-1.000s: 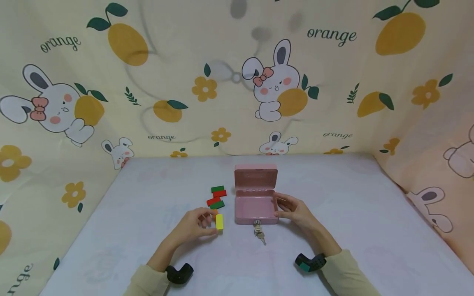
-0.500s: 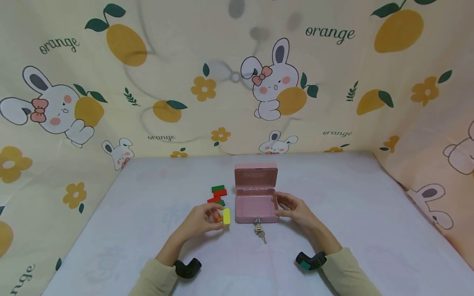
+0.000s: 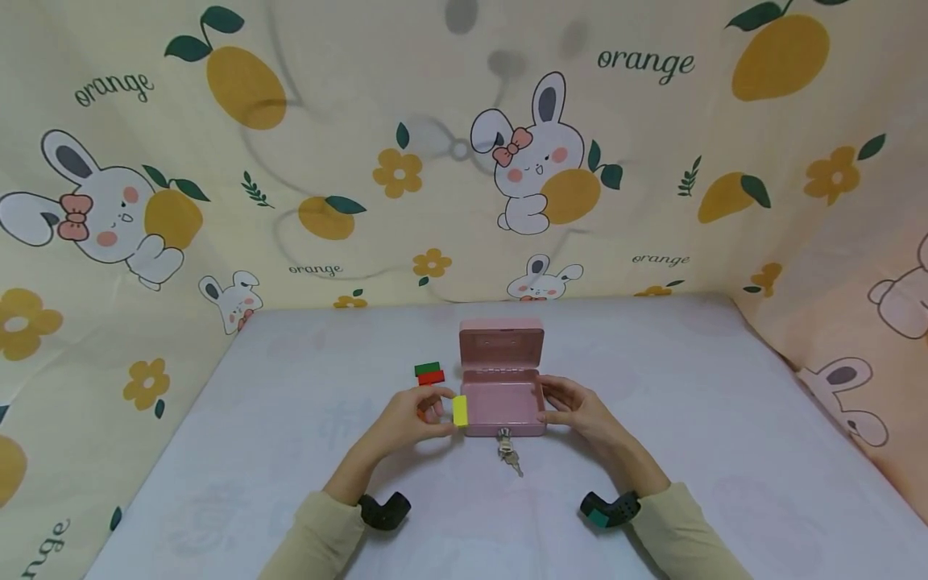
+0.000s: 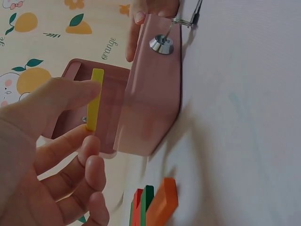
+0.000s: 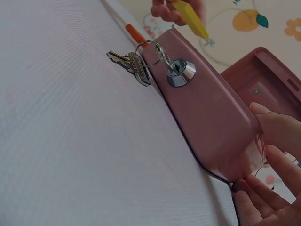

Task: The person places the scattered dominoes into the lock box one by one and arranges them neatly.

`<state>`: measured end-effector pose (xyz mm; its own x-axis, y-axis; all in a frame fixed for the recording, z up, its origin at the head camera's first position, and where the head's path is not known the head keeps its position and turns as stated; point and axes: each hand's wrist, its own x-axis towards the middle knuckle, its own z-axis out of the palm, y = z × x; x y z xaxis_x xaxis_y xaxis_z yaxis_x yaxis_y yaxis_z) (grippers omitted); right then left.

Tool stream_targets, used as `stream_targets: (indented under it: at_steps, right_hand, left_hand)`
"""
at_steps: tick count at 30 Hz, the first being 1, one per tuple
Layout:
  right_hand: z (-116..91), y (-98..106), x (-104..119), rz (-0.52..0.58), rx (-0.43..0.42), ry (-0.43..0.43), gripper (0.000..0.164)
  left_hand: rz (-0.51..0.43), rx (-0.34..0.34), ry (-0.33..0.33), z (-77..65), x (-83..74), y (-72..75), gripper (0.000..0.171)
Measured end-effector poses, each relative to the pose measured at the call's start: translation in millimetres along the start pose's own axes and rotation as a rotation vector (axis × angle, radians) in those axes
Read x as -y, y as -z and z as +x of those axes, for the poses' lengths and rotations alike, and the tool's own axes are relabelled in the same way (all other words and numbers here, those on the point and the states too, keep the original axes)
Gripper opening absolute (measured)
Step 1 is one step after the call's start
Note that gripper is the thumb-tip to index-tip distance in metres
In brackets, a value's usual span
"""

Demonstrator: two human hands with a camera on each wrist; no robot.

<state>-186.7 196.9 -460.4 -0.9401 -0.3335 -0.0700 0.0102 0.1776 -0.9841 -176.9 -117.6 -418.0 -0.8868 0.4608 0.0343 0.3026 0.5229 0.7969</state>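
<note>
My left hand (image 3: 409, 420) pinches a yellow block (image 4: 95, 96) upright between thumb and fingertips. In the head view the block overlaps the left rim of a pink lockable cash box (image 3: 505, 403), whose lid stands open. Its other fingers curl loosely below the block. At the box's right side, my right hand (image 3: 580, 412) holds the wall, thumb (image 5: 270, 122) at the rim and the other fingers lower along the side. A ring of keys (image 5: 134, 66) hangs from the lock (image 5: 181, 73) on the front. The box's inside shows no blocks in the head view.
Left of the box lie a green block (image 3: 427, 369) and a red block (image 3: 431, 377). An orange block (image 4: 162, 205) and others nearby are partly hidden behind the left hand in the head view. A patterned cloth (image 3: 435, 201) rises behind the white table (image 3: 290, 451).
My left hand has carried the yellow block right and away from me, from beside the loose blocks to the box's left rim. The right hand stays at the box.
</note>
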Motion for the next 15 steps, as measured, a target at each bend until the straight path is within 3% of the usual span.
stream_targets:
  at_steps: [8, 15]
  right_hand:
    - [-1, 2, -1, 0.017, 0.031, 0.051, 0.070]
    - [-2, 1, 2, 0.017, 0.023, 0.028, 0.069]
  left_hand:
    - [-0.008, -0.015, -0.010, 8.9, -3.4, -2.5, 0.043]
    - [-0.008, -0.048, -0.014, 14.9, -9.5, -7.0, 0.042]
